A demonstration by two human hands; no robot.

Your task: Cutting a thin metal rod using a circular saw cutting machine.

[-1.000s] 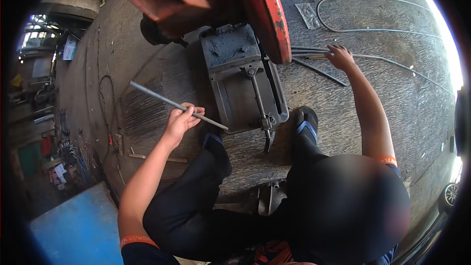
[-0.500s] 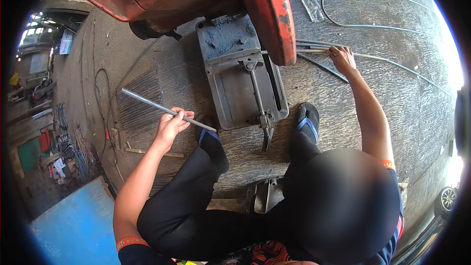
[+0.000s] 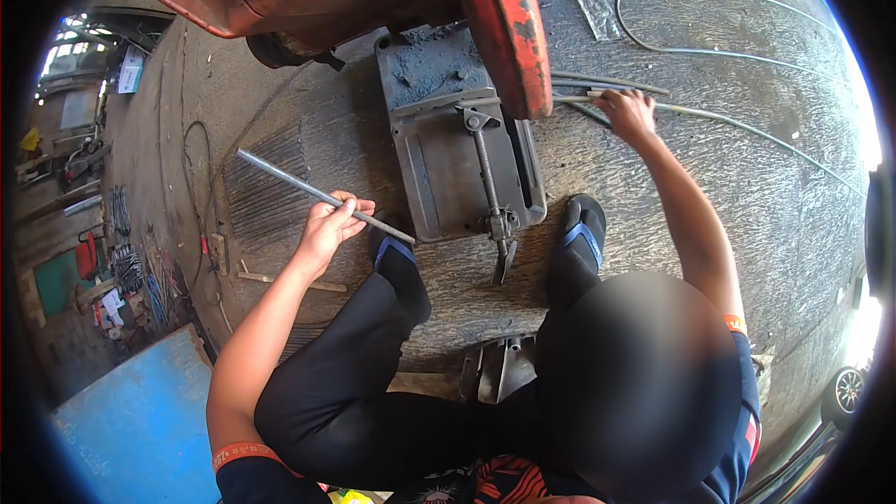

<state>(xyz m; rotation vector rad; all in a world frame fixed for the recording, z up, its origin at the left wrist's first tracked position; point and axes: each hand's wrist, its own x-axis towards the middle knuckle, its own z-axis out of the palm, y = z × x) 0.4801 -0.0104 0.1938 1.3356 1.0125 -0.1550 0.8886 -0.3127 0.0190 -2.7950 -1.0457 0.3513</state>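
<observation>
My left hand (image 3: 329, 229) is closed around a short grey metal rod (image 3: 289, 179), held slanted above the floor left of a cut-off saw. The rod's lower end is near my left sandal (image 3: 392, 250). My right hand (image 3: 627, 114) is closed on a long thin metal rod (image 3: 723, 116) right of the saw. More rods (image 3: 611, 82) lie beside that hand, their left ends hidden behind the red saw guard (image 3: 509, 23). Between my feet stands the saw's grey base (image 3: 425, 173), with a threaded clamp screw (image 3: 487, 168) and blue-grey grit (image 3: 425, 65) on top.
Many cut rods (image 3: 271, 182) lie in a pile on the floor at left. A blue board (image 3: 140, 420) is at lower left, near cluttered tools (image 3: 121, 289). A looped cable or rod (image 3: 709, 49) and a plastic bag (image 3: 595, 14) lie at upper right. A car wheel (image 3: 845, 390) shows at right.
My right hand has moved a little left toward the saw along with the rod. My left hand still holds the short rod, nearly unmoved. The view has shifted slightly.
</observation>
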